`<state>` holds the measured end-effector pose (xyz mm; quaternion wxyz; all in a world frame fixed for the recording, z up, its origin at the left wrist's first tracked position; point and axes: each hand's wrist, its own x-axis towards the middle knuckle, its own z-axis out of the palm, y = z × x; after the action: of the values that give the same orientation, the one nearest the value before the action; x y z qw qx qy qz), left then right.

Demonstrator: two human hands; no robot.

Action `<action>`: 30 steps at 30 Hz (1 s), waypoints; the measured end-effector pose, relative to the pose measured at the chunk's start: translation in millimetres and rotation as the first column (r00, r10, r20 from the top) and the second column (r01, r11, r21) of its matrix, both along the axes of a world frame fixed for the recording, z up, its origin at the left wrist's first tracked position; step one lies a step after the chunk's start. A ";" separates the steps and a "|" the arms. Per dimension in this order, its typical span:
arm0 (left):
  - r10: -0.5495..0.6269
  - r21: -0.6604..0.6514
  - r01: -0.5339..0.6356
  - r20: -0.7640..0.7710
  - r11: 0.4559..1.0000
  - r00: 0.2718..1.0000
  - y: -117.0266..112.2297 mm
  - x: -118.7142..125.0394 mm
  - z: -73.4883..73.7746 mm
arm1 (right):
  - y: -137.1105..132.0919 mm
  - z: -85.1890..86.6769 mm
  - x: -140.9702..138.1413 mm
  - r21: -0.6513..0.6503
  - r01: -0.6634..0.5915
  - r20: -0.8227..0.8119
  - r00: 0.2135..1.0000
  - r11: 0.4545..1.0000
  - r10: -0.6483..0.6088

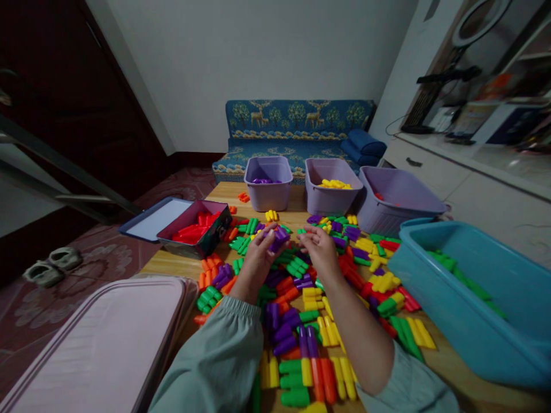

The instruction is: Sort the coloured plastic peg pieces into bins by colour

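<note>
My left hand (257, 257) is closed around purple plastic building pieces (279, 238), held above the middle of the table. Beside it on the right, my right hand (319, 248) has its fingers curled together. A bit of green shows by its fingertips, but I cannot tell whether it is held or lies behind them. Below both hands spreads a dense layer of finger-shaped plastic pieces in green, yellow, purple, red and orange. Several are joined side by side, such as a yellow group (328, 331) and a green group (297, 267).
Along the far edge stand a lilac bin (269, 198) with purple pieces, another lilac bin (329, 201) with yellow ones, and a third lilac bin (387, 209) with some red. A turquoise tub (465, 321) holds green pieces. An open box (183, 248) contains red ones. A pale lid (112, 338) lies front left.
</note>
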<state>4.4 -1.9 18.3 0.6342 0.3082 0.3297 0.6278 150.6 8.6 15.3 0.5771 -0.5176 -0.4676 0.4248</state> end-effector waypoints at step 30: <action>0.263 -0.203 -0.235 0.125 0.950 0.957 140.2 -14.1 139.4 | 9.0 -31.6 -4.7 -0.024 -0.036 0.106 0.994 0.999 0.038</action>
<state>-9.7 138.4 157.7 0.5986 0.1552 0.3744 0.6909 146.0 17.7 -16.3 0.5378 -0.5369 -0.5024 0.4124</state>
